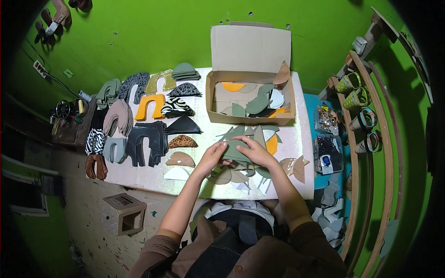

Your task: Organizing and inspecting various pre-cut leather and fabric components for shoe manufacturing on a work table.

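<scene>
Both hands are at a small stack of olive-green cut pieces above the front middle of the table. My left hand is closed on the stack's left edge, thumb on top and fingers partly hidden below. At the right edge, my right hand grips the same stack with its fingers curved over the top. Loose half-round pieces lie around and under them: an orange piece, a beige piece and brown pieces, with green and white ones overlapping.
Behind the hands stands an open cardboard box holding more cut pieces. Sorted piles fill the table's left side, including black arches and leopard half-rounds. A wooden rack with sandals stands right; a stool stands lower left.
</scene>
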Tool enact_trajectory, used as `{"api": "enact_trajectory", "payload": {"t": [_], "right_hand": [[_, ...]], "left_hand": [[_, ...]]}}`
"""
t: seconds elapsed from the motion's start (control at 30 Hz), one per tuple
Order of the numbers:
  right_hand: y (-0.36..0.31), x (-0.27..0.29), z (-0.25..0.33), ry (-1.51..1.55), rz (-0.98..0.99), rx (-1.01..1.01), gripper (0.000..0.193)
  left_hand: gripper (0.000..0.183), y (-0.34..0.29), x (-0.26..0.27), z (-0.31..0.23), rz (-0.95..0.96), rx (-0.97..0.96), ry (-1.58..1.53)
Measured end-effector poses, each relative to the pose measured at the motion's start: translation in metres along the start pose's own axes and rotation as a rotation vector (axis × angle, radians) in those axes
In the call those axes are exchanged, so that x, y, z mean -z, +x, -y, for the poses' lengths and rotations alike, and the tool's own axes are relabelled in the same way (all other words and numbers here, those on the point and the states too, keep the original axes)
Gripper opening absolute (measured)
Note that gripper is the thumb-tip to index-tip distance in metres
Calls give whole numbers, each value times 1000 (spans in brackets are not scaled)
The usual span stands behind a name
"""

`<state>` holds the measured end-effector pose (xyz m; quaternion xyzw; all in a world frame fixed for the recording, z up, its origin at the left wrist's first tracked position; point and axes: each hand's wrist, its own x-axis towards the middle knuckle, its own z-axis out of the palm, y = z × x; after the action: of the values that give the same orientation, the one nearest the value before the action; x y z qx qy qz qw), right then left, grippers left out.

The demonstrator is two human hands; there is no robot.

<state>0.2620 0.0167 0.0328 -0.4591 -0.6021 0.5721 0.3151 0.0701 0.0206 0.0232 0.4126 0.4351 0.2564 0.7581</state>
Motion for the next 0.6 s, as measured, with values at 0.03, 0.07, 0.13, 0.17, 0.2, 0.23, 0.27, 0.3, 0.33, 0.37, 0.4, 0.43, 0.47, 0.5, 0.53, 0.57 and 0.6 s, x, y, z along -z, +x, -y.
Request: {"api": "enact_trajectory", "payload": {"t": [0.03, 0.07, 0.13, 0.17, 0.2, 0.23, 0.27, 0.3, 0.33, 0.37, 0.4, 0.43, 0.47, 0.5, 0.53, 0.57, 0.6], "right_hand": [[5, -4, -4, 68, -11, 6, 29], [10, -9, -5, 135, -18, 14, 28], [22, -24, -7, 363, -118, -30, 29], [28, -35, -6, 592, -214, -78, 30], [34, -47, 1, 592, -211, -79, 30], [39, -61, 7, 697, -260, -114, 32], [44, -72, 13, 800, -311, -146, 34], [52, -81, 3, 711, -216, -122, 40], [58, -91, 1, 677, -147, -186, 40], [63, -101, 14, 604, -157, -216, 41], [67, -108, 26, 531, -165, -246, 42], [75, -113, 23, 529, -155, -249, 42], [81, -115, 22, 644, -141, -238, 42], [86, -117, 22, 760, -125, -227, 42], [90, -120, 23, 754, -123, -223, 42], [94, -124, 27, 745, -71, -269, 42], [98, -127, 31, 735, -21, -314, 42]], "left_hand": [[41, 0, 4, -2, -56, -81, -34], [43, -1, 8, -5, -115, -163, -68], [46, 4, 24, -3, -124, -231, -270], [48, 4, 30, -5, -136, -279, -375], [50, 4, 32, -6, -149, -325, -480], [50, 4, 33, -7, -153, -326, -483], [56, 4, 29, -11, -219, -308, -554], [63, 5, 30, -13, -285, -290, -625], [63, 5, 36, -14, -287, -291, -628], [64, 5, 44, -17, -289, -289, -645], [66, 5, 53, -20, -291, -285, -661], [66, 3, 61, -21, -322, -272, -669], [66, 2, 69, -23, -321, -279, -673], [65, 1, 77, -23, -317, -295, -674], [64, 1, 84, -25, -312, -310, -675], [56, 0, 87, -32, -354, -310, -716], [56, 3, 94, -32, -354, -313, -719]]}}
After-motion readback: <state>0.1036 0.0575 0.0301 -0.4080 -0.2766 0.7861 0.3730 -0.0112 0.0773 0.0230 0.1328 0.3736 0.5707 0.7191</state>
